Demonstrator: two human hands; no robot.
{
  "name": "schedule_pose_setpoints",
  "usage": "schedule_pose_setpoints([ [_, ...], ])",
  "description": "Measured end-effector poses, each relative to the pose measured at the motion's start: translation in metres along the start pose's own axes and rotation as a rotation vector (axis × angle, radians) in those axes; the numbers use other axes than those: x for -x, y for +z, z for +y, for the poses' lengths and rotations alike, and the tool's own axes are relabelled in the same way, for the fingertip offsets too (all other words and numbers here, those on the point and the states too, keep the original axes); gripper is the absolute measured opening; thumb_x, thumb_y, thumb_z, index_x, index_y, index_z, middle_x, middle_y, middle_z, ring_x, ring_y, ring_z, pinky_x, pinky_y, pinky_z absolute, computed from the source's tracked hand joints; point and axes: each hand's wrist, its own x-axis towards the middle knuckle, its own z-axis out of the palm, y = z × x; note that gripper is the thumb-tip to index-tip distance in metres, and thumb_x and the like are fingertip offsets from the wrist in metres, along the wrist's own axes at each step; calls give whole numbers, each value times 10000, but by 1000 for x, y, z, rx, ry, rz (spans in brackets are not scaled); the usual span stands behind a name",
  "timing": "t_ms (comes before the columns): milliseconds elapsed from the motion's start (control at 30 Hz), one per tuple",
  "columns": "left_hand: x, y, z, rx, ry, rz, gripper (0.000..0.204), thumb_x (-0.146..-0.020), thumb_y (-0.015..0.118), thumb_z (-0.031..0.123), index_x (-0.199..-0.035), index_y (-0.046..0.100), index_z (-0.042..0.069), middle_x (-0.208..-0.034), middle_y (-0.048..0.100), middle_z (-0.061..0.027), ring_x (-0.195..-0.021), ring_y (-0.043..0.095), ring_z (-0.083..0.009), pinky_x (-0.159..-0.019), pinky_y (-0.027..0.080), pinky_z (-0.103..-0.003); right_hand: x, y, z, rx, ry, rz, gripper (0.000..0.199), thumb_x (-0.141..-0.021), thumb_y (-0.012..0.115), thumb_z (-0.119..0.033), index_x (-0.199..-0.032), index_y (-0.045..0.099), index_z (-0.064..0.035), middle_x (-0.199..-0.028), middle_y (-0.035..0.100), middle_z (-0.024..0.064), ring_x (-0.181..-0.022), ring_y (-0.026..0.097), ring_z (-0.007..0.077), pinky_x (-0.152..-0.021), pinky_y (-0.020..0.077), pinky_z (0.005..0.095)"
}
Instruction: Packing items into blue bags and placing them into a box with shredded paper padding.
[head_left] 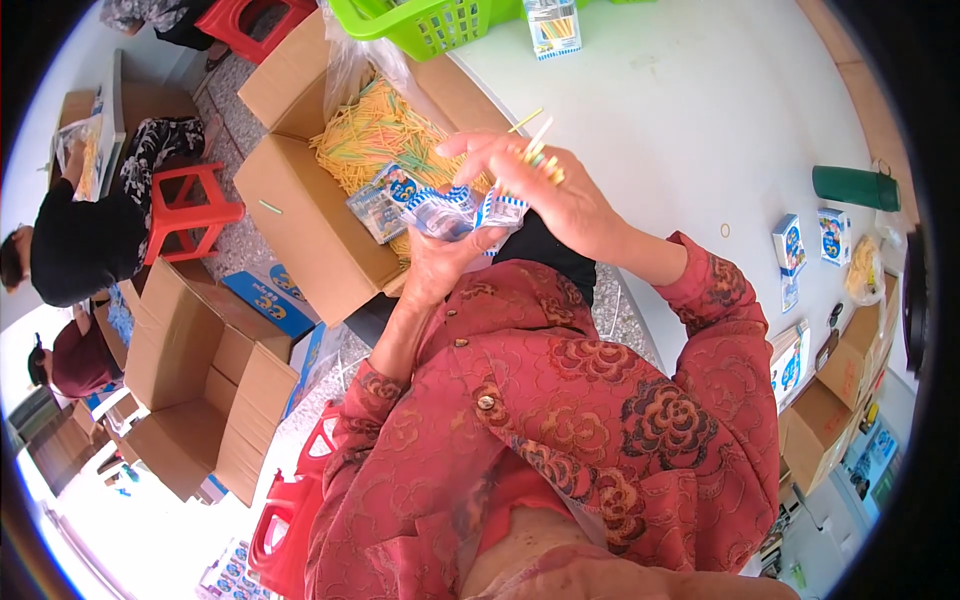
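Observation:
My left hand [440, 270] grips a small clear packet [443, 212] with blue-and-white striped edges, its mouth facing up. Close above it, my right hand [560, 195] has its fingers closed around a bunch of thin coloured sticks [545, 168], with a few ends poking out. Below both hands is an open cardboard box [305, 235] holding a heap of yellow, orange and green sticks [375, 130]. Another blue-and-white printed packet [378, 205] lies over the heap, beside the packet I hold.
A white table [680, 120] stands at the right, with a green basket [420, 25], a filled packet [553, 30], a dark green bottle [855, 187] and more packets [788, 245]. At left are an empty carton [205, 375], red stools [190, 210] and two seated people [90, 240].

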Motion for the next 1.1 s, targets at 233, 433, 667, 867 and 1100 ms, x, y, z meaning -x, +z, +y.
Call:
schedule_pose_setpoints([
  [233, -1, -4, -1, 21, 10, -24, 457, -663, 751, 45, -1059, 522, 33, -961, 585, -43, -874, 565, -134, -766, 478, -285, -1, -3, -6, 565, -203, -221, 337, -860, 513, -174, -1185, 522, -85, -1295, 417, 127, -1222, 364, 275, -980, 311, 370],
  [433, -1, -8, -1, 82, -48, -24, 457, -666, 746, 33, -1063, 518, 24, -958, 594, -49, -885, 568, -139, -776, 475, -283, -5, -12, -25, 364, -71, -370, 484, -847, 546, -273, -1256, 432, -43, -1339, 377, 111, -1233, 355, 251, -1004, 282, 373],
  [667, 1, -9, -2, 100, -41, -1, 420, -678, 733, 24, -1042, 525, 24, -939, 588, -34, -866, 560, -118, -772, 468, -273, -4, -6, -13, -27, 57, -295, 452, -939, 365, -280, -1275, 361, 23, -1275, 441, 120, -1129, 439, 185, -944, 338, 323],
  [867, -1, -3, -1, 137, -40, 18, 396, -678, 740, 32, -1016, 533, 22, -901, 592, -20, -824, 562, -105, -739, 470, -251, -7, -3, -15, -20, 189, -193, 334, -942, 349, -218, -1131, 457, 35, -1182, 511, 154, -1159, 447, 222, -1001, 311, 357],
  [1100, -1, -9, -4, 82, -42, 16, 322, -676, 747, 34, -931, 552, 22, -857, 596, -25, -779, 562, -99, -693, 465, -239, -15, -3, -22, -25, -150, -27, 372, -957, 288, -234, -1115, 490, 36, -1132, 545, 146, -1131, 468, 203, -991, 325, 329],
])
